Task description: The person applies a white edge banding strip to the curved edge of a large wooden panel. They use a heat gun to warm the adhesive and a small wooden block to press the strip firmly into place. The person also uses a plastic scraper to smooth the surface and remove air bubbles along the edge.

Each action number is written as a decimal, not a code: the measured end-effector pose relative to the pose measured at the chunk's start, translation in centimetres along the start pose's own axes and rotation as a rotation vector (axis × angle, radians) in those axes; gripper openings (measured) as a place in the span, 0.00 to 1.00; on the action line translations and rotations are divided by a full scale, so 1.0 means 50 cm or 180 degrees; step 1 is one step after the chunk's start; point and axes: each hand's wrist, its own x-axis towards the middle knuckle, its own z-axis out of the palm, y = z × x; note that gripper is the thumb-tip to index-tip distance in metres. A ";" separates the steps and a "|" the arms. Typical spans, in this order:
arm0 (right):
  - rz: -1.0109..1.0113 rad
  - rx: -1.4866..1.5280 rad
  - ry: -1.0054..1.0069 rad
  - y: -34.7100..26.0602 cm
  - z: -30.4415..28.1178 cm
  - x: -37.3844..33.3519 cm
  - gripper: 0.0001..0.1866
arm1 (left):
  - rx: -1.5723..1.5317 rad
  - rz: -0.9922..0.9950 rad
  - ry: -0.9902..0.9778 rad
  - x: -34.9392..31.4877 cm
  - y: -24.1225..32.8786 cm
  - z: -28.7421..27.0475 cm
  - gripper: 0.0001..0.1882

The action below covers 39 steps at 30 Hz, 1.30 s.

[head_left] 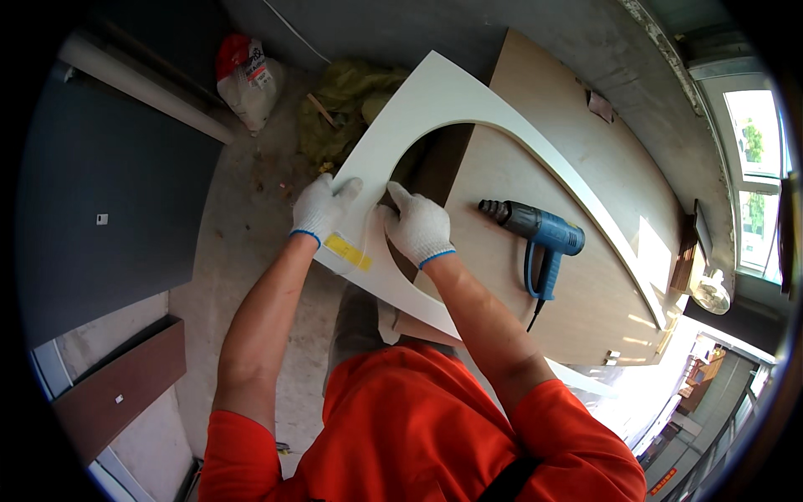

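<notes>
A white panel (443,84) with a large rounded cutout lies across a table in front of me. My left hand (322,207), in a white knit glove with a blue cuff, is closed over the panel's outer left edge, thumb on top. My right hand (418,224), gloved the same way, is closed at the cutout's inner rim; its lower fingers are hidden. A yellow label (348,251) is stuck on the panel near my left wrist. A thin pale line curves across it; I cannot tell what it is. A blue heat gun (544,234) lies within the cutout.
The brown tabletop (585,167) reaches toward a window (753,151) at the right. On the floor are a red-and-white sack (249,79) and a crumpled olive-green sack (343,109). Dark grey panels (117,184) and a brown board (125,389) stand at the left.
</notes>
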 end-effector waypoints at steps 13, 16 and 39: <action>0.0471 0.0203 0.0199 0.004 -0.009 0.022 0.28 | 0.0101 0.0197 -0.0200 0.035 -0.023 -0.002 0.38; 0.0832 0.0307 -0.0134 -0.024 0.000 -0.028 0.32 | 0.0069 0.0316 -0.0192 0.074 -0.015 0.005 0.40; 0.1362 0.0506 0.0170 -0.069 -0.026 0.082 0.29 | -0.0733 0.0673 -0.0597 0.265 0.136 0.031 0.37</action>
